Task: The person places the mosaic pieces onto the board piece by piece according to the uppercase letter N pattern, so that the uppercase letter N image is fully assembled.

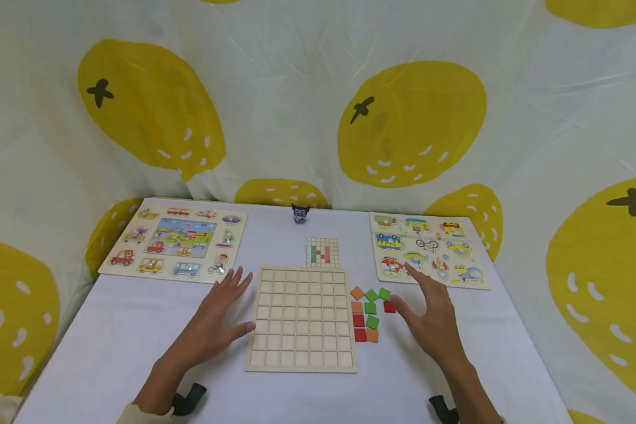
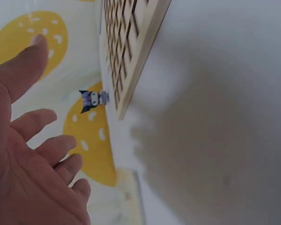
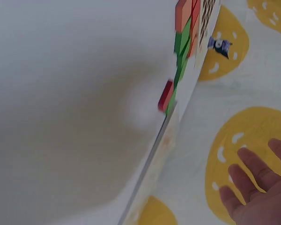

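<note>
A wooden grid board point(image 1: 301, 318) lies in the middle of the white table, its square cells bare. Just left of it my left hand point(image 1: 215, 318) hovers with spread fingers, holding nothing; the left wrist view shows its palm and the board's edge point(image 2: 138, 70). To the board's right lie several small square tiles in red, green point(image 1: 370, 308) and orange point(image 1: 372, 335). My right hand point(image 1: 431, 318) is over the table beside them, thumb near a red tile point(image 1: 389, 307), fingers apart and holding nothing. Behind the board sits a small pattern card point(image 1: 322, 252) with green and red squares.
At the back left lies a wooden vehicle puzzle point(image 1: 159, 268); another picture puzzle point(image 1: 429, 250) lies at the back right. A small dark figurine point(image 1: 300, 213) stands at the table's far edge. Behind it hangs a white curtain point(image 1: 281, 106) printed with yellow fruit.
</note>
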`<state>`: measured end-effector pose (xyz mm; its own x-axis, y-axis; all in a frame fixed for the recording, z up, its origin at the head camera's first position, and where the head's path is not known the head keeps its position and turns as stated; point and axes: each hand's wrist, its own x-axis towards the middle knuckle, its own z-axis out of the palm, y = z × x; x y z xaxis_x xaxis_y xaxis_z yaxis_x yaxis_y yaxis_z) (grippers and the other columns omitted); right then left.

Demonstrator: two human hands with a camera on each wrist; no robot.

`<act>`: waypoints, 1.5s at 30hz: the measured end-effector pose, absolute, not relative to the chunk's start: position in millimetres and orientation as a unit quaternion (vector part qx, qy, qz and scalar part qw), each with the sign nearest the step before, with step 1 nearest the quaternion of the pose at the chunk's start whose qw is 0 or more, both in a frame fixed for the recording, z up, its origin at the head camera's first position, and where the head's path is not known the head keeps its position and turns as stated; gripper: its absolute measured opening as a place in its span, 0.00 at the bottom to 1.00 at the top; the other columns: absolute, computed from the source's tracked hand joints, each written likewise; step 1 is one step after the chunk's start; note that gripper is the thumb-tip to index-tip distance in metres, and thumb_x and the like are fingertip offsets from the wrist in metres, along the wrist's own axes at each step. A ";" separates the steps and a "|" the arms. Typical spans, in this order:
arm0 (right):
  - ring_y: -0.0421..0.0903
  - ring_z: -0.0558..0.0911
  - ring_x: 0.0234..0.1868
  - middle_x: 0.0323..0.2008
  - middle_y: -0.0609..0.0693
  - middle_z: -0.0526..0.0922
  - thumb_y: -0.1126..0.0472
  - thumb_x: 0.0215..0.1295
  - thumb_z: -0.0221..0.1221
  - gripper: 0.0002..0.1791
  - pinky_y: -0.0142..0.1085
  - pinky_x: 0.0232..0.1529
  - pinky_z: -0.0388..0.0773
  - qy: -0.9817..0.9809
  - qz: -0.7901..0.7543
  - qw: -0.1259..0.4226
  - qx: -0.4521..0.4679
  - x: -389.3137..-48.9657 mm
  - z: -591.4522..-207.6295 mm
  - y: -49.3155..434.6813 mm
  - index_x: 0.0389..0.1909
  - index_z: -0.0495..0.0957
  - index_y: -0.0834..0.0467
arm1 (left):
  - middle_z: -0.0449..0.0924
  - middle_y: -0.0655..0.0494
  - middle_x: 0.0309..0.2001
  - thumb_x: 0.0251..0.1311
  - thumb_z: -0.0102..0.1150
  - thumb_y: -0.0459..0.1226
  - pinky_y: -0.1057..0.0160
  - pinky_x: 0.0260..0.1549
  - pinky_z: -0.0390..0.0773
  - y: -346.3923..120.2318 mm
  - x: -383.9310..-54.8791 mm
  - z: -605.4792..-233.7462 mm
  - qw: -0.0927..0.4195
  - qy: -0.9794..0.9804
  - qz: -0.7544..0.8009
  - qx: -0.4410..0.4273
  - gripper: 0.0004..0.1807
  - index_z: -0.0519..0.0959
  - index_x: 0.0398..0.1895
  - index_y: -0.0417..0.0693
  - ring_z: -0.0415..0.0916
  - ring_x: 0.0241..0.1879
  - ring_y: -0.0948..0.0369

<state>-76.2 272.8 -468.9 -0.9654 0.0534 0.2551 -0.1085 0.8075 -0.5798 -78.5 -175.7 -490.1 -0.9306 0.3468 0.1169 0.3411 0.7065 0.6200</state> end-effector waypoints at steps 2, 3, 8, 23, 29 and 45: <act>0.56 0.69 0.75 0.75 0.52 0.75 0.51 0.68 0.72 0.41 0.70 0.69 0.74 -0.930 0.345 0.127 0.022 -77.5 -471.5 266.3 0.80 0.67 0.42 | 0.51 0.48 0.87 0.58 0.78 0.45 0.47 0.88 0.42 -173.7 -74.2 -496.9 0.016 0.916 0.355 0.184 0.55 0.56 0.86 0.57 0.44 0.87 0.41; 0.55 0.70 0.74 0.74 0.51 0.76 0.52 0.68 0.73 0.40 0.68 0.69 0.75 -0.925 0.358 0.125 0.027 -78.4 -472.7 262.9 0.79 0.69 0.43 | 0.53 0.48 0.86 0.57 0.79 0.44 0.48 0.88 0.43 -172.9 -72.3 -499.9 0.021 0.914 0.362 0.182 0.55 0.58 0.86 0.57 0.45 0.86 0.41; 0.49 0.75 0.67 0.66 0.48 0.84 0.56 0.65 0.75 0.34 0.61 0.69 0.76 -0.910 0.399 0.102 0.041 -84.7 -477.6 250.0 0.72 0.77 0.45 | 0.56 0.52 0.85 0.53 0.81 0.40 0.46 0.86 0.46 -170.0 -66.0 -510.9 0.050 0.909 0.379 0.166 0.56 0.60 0.85 0.58 0.47 0.86 0.43; 0.52 0.79 0.64 0.56 0.49 0.89 0.61 0.65 0.74 0.21 0.53 0.66 0.80 -0.923 0.383 -0.043 -0.006 -123.8 -492.6 229.0 0.58 0.88 0.48 | 0.56 0.48 0.85 0.52 0.80 0.33 0.35 0.83 0.53 -162.0 -64.5 -517.6 0.096 0.918 0.346 0.169 0.53 0.64 0.82 0.45 0.48 0.86 0.43; 0.49 0.79 0.53 0.49 0.47 0.90 0.62 0.62 0.76 0.17 0.43 0.54 0.79 -0.938 0.342 -0.059 -0.004 -137.4 -497.9 222.7 0.52 0.91 0.49 | 0.54 0.49 0.85 0.53 0.80 0.35 0.37 0.84 0.51 -161.3 -63.5 -518.0 0.108 0.923 0.332 0.160 0.53 0.63 0.83 0.45 0.46 0.86 0.45; 0.46 0.78 0.39 0.32 0.46 0.84 0.57 0.57 0.80 0.08 0.38 0.39 0.75 -0.964 0.257 -0.062 0.011 -152.5 -495.1 219.7 0.33 0.89 0.49 | 0.55 0.50 0.85 0.50 0.82 0.36 0.37 0.84 0.51 -160.4 -63.1 -512.2 0.120 0.923 0.337 0.142 0.52 0.66 0.81 0.47 0.46 0.86 0.46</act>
<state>-152.5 219.7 -495.1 -0.9921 -0.0538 -0.1133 0.0098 0.8673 -0.4977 -63.1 -160.4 -512.2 -0.9304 0.3442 -0.1261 0.1817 0.7317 0.6570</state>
